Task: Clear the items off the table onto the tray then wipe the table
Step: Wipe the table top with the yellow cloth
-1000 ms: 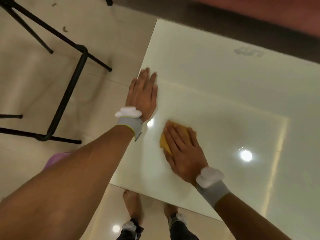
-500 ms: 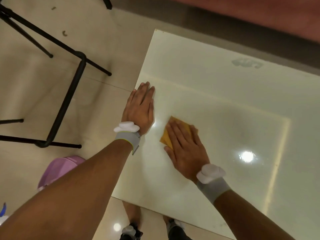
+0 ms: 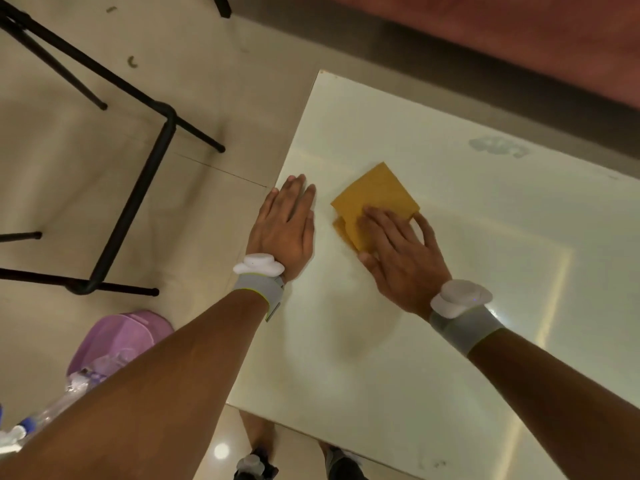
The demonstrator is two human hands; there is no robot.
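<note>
Since a cloth (image 3: pixel 374 195) is already under a hand on the table (image 3: pixel 450 341) and items are seen gathered in a purple tray (image 3: pixel 114 341) on the floor to the left, the clearing step is judged done and wiping is taken to be in hand. The folded mustard-yellow cloth is lying on the glossy top, toward the far left corner. The right hand (image 3: pixel 398 251) is laid flat on the cloth's near part, fingers extended and pressing, nothing gripped. The left hand (image 3: pixel 284 226) is spread flat on the tabletop just beside the cloth, at the table's left edge, relaxed and holding nothing (apparently as a brace). The tray's clear plastic items (image 3: pixel 86 375) are partly hidden by the left forearm (image 3: pixel 173 375). A greyish smudge (image 3: pixel 498 147) is observed on the far side, well apart from the cloth, and a fainter mark (image 3: pixel 433 464) near the front edge. The next move is judged to call for steady downward pressure while the cloth is swept toward the smudge, with the folds kept from bunching.
</note>
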